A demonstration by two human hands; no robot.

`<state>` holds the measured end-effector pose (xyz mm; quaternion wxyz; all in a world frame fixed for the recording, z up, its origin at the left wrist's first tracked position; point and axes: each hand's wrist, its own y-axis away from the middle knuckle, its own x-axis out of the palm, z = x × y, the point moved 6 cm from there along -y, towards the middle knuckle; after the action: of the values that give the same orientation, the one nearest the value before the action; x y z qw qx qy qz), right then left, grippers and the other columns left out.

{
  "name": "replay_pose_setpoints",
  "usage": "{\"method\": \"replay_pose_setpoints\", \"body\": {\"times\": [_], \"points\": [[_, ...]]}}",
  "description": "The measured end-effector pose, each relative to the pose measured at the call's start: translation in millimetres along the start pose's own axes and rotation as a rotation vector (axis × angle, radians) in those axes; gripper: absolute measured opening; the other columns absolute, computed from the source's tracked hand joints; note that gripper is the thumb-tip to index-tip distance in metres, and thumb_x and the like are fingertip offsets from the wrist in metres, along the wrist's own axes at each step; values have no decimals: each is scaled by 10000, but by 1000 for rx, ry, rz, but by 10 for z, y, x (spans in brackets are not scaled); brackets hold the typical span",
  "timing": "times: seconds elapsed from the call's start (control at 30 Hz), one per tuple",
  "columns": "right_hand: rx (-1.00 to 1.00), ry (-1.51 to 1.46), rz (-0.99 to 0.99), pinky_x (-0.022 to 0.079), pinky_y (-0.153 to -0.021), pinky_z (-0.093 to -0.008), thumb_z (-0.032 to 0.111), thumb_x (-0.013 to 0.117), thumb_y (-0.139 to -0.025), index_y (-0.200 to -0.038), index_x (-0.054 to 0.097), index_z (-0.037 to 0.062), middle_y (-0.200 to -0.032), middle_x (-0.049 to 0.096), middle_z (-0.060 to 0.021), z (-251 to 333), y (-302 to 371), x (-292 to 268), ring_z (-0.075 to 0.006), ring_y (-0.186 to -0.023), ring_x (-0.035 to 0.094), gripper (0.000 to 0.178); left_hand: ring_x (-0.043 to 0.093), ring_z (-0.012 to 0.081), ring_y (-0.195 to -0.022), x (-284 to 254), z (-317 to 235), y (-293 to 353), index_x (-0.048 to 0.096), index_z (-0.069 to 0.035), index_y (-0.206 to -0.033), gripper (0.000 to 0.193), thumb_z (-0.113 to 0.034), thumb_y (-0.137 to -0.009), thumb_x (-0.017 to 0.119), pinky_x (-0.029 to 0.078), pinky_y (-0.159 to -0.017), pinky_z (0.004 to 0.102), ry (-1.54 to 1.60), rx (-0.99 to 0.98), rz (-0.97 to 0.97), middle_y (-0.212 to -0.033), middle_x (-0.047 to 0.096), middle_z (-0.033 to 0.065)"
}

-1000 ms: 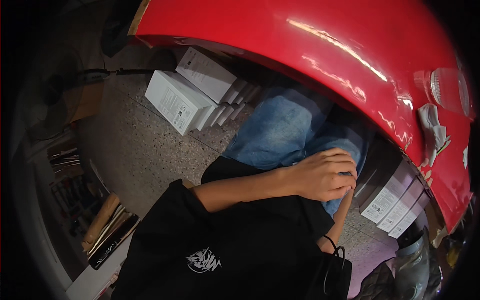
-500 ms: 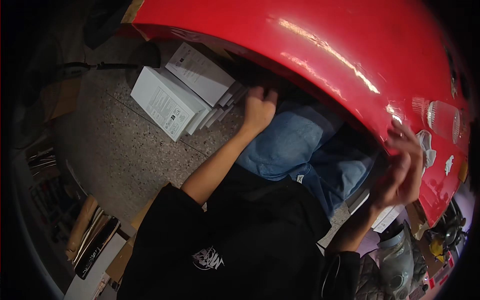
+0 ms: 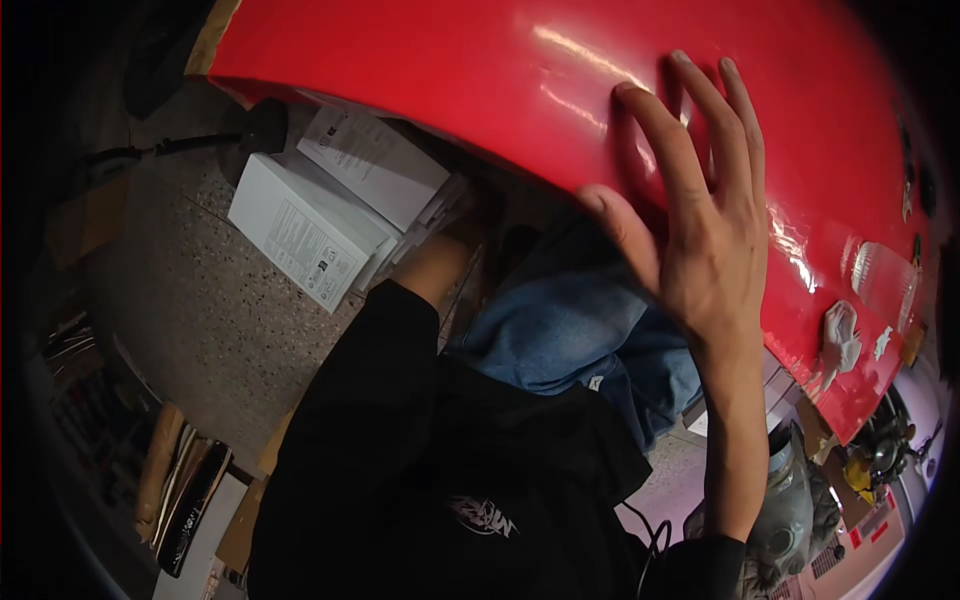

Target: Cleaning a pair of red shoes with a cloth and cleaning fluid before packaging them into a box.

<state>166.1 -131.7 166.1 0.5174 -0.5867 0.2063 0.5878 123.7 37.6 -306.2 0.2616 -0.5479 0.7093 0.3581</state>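
Observation:
My right hand (image 3: 705, 225) lies spread on the glossy red tabletop (image 3: 420, 70), fingers apart, thumb by the table's near edge, holding nothing. My left forearm (image 3: 440, 268) reaches into the shadow under that edge, beside a group of white cartons; the hand itself is hidden in the dark. Of these cartons, a front white box (image 3: 300, 235) with a printed label stands on the floor, and another white box (image 3: 375, 165) leans behind it. My knees in blue jeans (image 3: 560, 325) are bent beneath the table.
A crumpled white tissue (image 3: 840, 340) and a clear plastic container (image 3: 883, 280) lie on the table's right side. A white box (image 3: 775, 395) sits below the right edge, near a transparent bag (image 3: 785, 500). Speckled floor (image 3: 220, 330) spreads left, with a cardboard roll (image 3: 160, 465) farther down.
My right hand has come from the table's right edge onto its top and spread out. My left hand has gone down under the table, out of sight. The view has shifted slightly.

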Motion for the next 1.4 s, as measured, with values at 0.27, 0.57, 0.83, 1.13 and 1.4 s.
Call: {"method": "replay_pose_setpoints", "body": {"times": [0.27,0.57,0.83,1.13,1.4], "points": [[21,9,95,429,-1122,-554,519,737,-863,-1348,651,57,-1471,541,-216,-44,-17,31,-460,-1403,466,675,630,373,-1055,316,375,85,603,-1,-1166,295,-161,-919,625,491,-945,465,98,-158,22,-1123,644,207],[-227,58,123,458,-1091,-589,570,629,-948,-1302,628,-48,-1375,562,-339,-153,-26,73,-528,-1321,520,712,596,375,-1123,637,472,117,529,8,-1243,393,-138,-896,644,474,-984,459,196,-254,49,-1207,595,217],[-261,62,173,466,-1086,-640,546,574,-1002,-1370,503,-57,-1293,596,-287,-148,-64,42,-524,-1280,558,710,565,376,-1183,768,789,344,463,16,-1310,496,-118,-876,660,458,-1018,453,230,-335,42,-1282,551,227],[-206,103,179,445,-1104,-608,520,528,-1031,-1373,487,-64,-1319,578,-303,-125,-78,78,-504,-1295,554,678,530,377,-1251,869,995,519,388,26,-1387,619,-95,-853,679,440,-1056,446,260,-418,21,-1366,501,238],[-201,125,191,467,-1082,-544,477,466,-1065,-1375,490,-72,-1389,546,-335,-162,-84,144,-466,-1297,560,631,499,379,-1312,1000,1080,591,322,34,-1455,733,-74,-833,695,424,-1090,440,286,-474,-13,-1441,457,248]]}}
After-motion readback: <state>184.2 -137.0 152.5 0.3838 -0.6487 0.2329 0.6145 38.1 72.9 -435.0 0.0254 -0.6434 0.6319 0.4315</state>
